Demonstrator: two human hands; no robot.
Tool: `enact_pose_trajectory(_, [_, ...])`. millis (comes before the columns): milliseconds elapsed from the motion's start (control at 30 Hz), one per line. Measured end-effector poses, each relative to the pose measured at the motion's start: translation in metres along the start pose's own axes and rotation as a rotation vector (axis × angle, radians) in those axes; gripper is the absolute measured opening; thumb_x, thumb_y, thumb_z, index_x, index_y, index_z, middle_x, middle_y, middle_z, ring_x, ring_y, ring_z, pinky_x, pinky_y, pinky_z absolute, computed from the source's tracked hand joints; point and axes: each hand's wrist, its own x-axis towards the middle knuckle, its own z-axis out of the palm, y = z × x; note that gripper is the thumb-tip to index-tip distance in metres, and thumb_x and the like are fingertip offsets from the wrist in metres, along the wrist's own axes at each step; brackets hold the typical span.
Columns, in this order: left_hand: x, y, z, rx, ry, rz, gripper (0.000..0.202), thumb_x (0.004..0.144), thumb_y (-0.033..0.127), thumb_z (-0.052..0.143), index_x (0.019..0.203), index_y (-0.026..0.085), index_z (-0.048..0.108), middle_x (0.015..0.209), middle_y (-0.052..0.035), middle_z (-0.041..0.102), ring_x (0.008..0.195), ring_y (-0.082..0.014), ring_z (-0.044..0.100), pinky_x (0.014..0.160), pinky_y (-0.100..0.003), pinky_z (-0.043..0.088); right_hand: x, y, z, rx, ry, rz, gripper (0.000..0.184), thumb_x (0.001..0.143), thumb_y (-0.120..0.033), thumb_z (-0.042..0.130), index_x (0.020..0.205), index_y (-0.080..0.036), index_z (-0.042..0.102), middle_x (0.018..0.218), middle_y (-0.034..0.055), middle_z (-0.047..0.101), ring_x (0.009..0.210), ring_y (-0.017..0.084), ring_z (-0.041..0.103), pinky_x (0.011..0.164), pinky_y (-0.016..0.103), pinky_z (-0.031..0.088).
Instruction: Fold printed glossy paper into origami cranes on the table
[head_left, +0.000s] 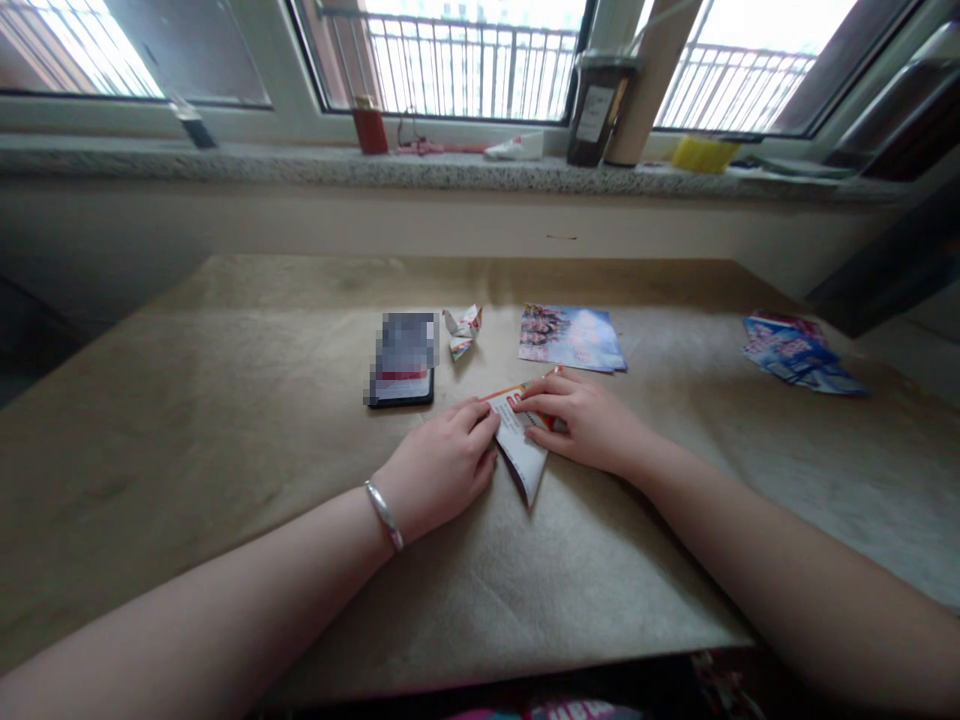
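Observation:
A sheet of printed paper (pixel 523 455), folded into a triangle, lies on the table with its point toward me and its lower left edge slightly lifted. My left hand (pixel 450 455), a silver bangle on its wrist, has its fingers curled at the paper's left corner and closed on it. My right hand (pixel 581 415) lies over the paper's right side, its fingers stretched out and pressing on the printed face. Just beyond the left hand are a phone (pixel 405 360), its screen pixelated, and a small folded paper bird (pixel 463 330).
Blue-and-white printed sheets (pixel 574 338) lie behind the right hand. A fanned stack of colourful leaflets (pixel 799 352) rests at the far right. On the stone windowsill (pixel 285 170) stand a red container (pixel 369 128), a dark plastic canister (pixel 592 110) and a yellow object (pixel 703 154).

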Motion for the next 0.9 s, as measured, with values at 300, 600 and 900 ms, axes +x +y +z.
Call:
enact_pose_trajectory(300, [-0.0025,-0.0026,0.0051,-0.043,0.003,0.033,0.037,0.087,0.018,0.046,0.124,0.017,0.054,0.126,-0.0161,0.051,0.116,-0.0279,0.050,0.095,-0.047,0.047,-0.0019,-0.0002,-0.0022,0.038,-0.006,0.036,0.017,0.079,-0.030,0.061,0.094,-0.021,0.062,0.107,0.0079,0.064,0.101,0.023,0.057,0.089,0.039,0.047])
enact_pose_trajectory(600, [0.0000,-0.0018,0.0053,-0.060,-0.036,0.075,0.040,0.088,0.019,0.043,0.126,0.010,0.052,0.130,-0.0140,0.049,0.125,-0.0266,0.041,0.108,-0.042,0.036,-0.0021,0.0036,0.0014,0.041,-0.008,0.041,0.016,0.079,-0.031,0.062,0.091,-0.021,0.060,0.107,0.0087,0.063,0.102,0.023,0.056,0.091,0.040,0.045])
enact_pose_trajectory(900, [-0.0034,-0.0001,0.0021,-0.071,-0.089,0.129,0.046,0.085,0.023,0.048,0.131,0.019,0.048,0.130,-0.0156,0.045,0.121,-0.0298,0.045,0.102,-0.048,0.040,-0.0039,0.0033,0.0004,0.092,0.010,0.044,0.010,0.079,-0.029,0.061,0.082,-0.020,0.059,0.105,0.0082,0.064,0.100,0.022,0.057,0.089,0.039,0.046])
